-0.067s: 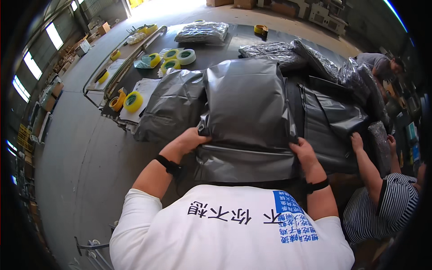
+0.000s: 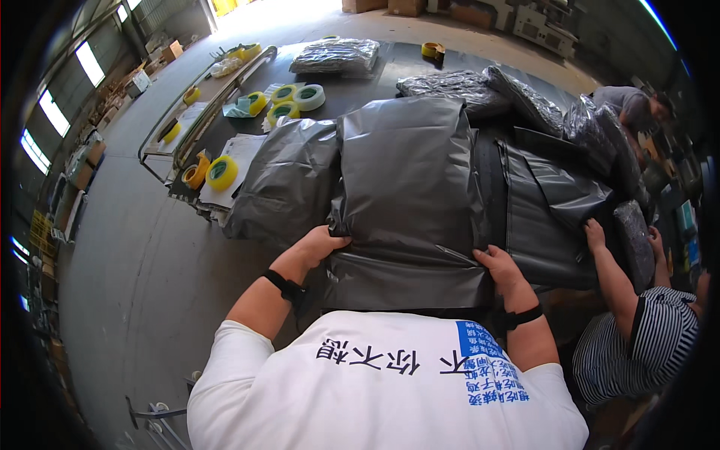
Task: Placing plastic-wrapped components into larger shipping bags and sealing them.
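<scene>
A filled grey plastic mailing bag (image 2: 405, 157) lies on the table in front of me, its flat near end hanging towards my body. My left hand (image 2: 322, 244) is closed on the bag's left edge, where the plastic bunches into folds. On the opposite edge, my right hand (image 2: 501, 266) pinches the plastic between thumb and fingers; some fingertips are hidden. Black bands circle both my forearms. Left of this bag rests another grey plastic bag (image 2: 289, 180), and further grey bags (image 2: 551, 202) are spread to the right.
Tape rolls (image 2: 222, 172) and papers lie along the table's left side. Clear-wrapped packages (image 2: 336, 57) sit at the back. A co-worker in a striped top (image 2: 637, 345) handles a grey bag at right; another person (image 2: 634, 109) bends over farther back.
Both my hands have come slightly nearer to me along the bag's sides. The right one has also shifted a little inward, and the bag's near part shows new creases.
</scene>
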A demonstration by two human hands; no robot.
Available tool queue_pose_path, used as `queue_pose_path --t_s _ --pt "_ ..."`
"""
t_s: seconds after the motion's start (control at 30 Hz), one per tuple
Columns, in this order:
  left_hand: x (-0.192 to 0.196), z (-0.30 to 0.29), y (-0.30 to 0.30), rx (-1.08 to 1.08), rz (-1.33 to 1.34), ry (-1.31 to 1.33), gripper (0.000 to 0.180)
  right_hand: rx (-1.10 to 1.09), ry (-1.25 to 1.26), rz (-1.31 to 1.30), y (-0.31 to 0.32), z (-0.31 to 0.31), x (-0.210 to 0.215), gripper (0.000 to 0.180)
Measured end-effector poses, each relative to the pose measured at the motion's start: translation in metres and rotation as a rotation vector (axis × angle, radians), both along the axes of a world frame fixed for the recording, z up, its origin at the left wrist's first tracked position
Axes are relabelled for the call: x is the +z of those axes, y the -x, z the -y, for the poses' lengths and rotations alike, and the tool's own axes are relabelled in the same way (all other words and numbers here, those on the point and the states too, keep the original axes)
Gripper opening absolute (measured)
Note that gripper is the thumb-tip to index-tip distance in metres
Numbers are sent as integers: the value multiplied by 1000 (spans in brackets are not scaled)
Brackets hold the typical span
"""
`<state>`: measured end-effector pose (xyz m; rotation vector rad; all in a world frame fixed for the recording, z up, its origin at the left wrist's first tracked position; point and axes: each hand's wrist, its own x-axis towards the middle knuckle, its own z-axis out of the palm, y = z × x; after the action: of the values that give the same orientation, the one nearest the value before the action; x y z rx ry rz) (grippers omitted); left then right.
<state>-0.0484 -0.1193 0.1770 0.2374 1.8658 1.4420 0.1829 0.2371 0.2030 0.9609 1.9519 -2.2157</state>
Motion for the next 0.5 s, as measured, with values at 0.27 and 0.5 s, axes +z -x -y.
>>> queue_pose_path --t_s 0.27,0.5 --pt "27 -47 15 93 -105 -54 32 -62 3 -245 1 15 -9 36" --pt "32 -33 4 157 -29 -105 29 -215 149 -201 -9 22 -40 32"
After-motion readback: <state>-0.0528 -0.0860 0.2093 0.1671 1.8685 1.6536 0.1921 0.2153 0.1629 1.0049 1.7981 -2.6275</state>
